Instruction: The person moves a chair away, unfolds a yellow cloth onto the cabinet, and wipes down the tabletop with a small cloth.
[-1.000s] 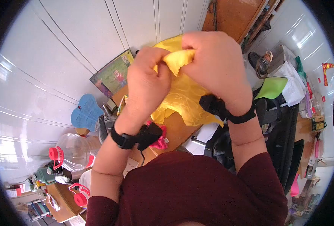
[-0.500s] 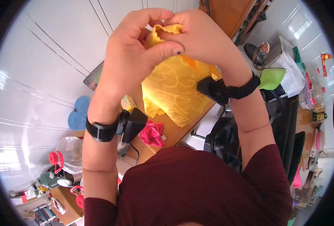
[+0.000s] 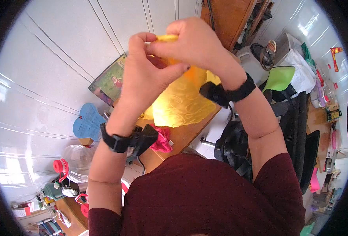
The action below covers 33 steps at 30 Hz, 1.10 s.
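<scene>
While my right hand (image 3: 191, 43) is pinching the yellow cloth (image 3: 178, 104) by its top edge, my left hand (image 3: 140, 76) is curving beside it, thumb and forefinger apart (from here I cannot tell whether its hidden fingers are holding any). The cloth is hanging below the grip, so I am favouring a light, even pinch near that edge. The wall (image 3: 64, 47) is bounding the grip's far side; more room is opening bodyward.

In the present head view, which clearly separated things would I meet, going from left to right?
Upper red bottle cap → blue plaque → yellow cloth → lime-green panel → red-and-yellow decoration.
</scene>
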Available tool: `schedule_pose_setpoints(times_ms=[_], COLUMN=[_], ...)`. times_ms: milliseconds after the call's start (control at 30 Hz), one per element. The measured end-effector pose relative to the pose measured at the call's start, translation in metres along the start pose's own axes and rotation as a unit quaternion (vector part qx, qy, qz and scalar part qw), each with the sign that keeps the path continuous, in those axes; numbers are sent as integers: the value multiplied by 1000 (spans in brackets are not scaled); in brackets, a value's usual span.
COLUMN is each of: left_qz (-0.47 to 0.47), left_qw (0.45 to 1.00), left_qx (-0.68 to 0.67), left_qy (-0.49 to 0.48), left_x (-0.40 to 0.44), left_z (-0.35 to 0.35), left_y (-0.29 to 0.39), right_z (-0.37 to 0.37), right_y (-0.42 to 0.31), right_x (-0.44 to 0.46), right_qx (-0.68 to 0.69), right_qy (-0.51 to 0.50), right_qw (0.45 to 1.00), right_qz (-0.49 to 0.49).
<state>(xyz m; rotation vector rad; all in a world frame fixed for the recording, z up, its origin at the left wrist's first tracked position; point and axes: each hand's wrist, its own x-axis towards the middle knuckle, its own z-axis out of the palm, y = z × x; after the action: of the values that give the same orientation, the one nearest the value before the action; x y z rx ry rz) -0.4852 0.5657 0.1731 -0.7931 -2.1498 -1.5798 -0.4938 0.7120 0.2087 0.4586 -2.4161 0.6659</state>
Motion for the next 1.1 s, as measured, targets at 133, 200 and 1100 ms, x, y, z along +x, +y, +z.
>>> schedule_pose_setpoints(times_ms=[133,200,1100], left_qz=[-4,-7,86], left_qw=[1000,1000,859], left_qx=[2,10,504], left_qy=[2,-10,-19], left_x=[-5,-4,146], left_z=[2,-5,-76], left_y=[-16,-19,-62], right_z=[-5,-12,-45], right_y=[-19,-24,243], right_x=[-14,-14,46], right_qx=[75,82,-381], right_qy=[-51,-43,-15], right_qw=[996,996,895], right_qz=[13,-1,232])
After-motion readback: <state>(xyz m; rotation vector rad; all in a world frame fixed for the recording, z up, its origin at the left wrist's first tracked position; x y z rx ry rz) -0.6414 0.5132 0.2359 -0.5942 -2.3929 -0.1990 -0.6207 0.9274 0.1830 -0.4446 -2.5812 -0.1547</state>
